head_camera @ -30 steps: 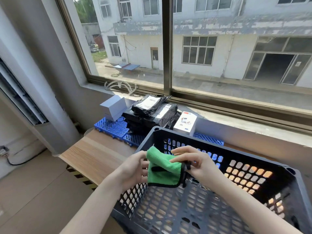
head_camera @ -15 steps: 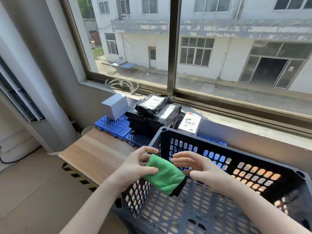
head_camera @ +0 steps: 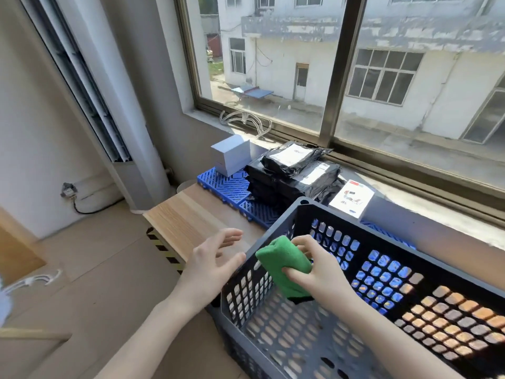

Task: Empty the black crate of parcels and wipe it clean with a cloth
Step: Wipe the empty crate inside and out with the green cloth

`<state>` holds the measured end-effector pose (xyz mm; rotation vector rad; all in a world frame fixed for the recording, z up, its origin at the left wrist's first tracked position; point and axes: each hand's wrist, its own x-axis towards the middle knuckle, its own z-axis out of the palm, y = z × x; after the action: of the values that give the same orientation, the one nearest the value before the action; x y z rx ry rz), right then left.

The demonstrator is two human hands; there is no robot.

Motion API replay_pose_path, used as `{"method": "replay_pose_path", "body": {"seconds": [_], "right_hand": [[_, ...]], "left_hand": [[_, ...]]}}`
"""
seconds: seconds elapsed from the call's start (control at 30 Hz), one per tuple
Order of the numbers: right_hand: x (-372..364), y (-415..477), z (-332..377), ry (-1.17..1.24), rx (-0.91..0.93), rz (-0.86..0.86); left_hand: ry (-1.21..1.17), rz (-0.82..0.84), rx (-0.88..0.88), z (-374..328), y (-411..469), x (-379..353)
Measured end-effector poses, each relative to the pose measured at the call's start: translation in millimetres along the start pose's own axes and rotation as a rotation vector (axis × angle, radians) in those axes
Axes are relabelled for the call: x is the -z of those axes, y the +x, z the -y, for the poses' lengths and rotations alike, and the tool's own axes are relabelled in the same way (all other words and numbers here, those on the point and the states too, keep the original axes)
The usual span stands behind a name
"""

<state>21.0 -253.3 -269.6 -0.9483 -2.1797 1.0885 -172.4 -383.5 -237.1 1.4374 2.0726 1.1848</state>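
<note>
Currently right grip (head_camera: 321,273) clamps green cloth (head_camera: 281,262) inside black crate (head_camera: 355,218), left corner; left grip (head_camera: 211,265) open, off the rim. Risk: unbraced crate may slide on counter (head_camera: 188,214) when wiping starts.

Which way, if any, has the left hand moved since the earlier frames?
Yes. The left hand has released the green cloth and pulled leftward, now outside the left wall of the black crate.

The black perforated plastic crate (head_camera: 287,337) sits empty on the worktop (head_camera: 191,214), a folded green cloth (head_camera: 284,265) at its left wall, black-bagged labelled parcels (head_camera: 295,173) stacked behind.
</note>
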Motion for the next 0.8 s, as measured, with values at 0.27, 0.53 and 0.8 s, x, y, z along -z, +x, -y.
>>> {"method": "replay_pose_path", "body": {"seconds": [0.27,0.53,0.8], "right_hand": [[-35,12,-27,0.010,0.171,-0.198],[-95,-10,-46,0.019,0.492,0.054],[-108,-27,-61,0.279,0.571,0.316]], "left_hand": [[0.146,-0.110,0.245,-6,-66,-37],[0.131,-0.172,0.310,-14,-90,-71],[0.296,-0.164,0.293,-11,-87,-71]]}}
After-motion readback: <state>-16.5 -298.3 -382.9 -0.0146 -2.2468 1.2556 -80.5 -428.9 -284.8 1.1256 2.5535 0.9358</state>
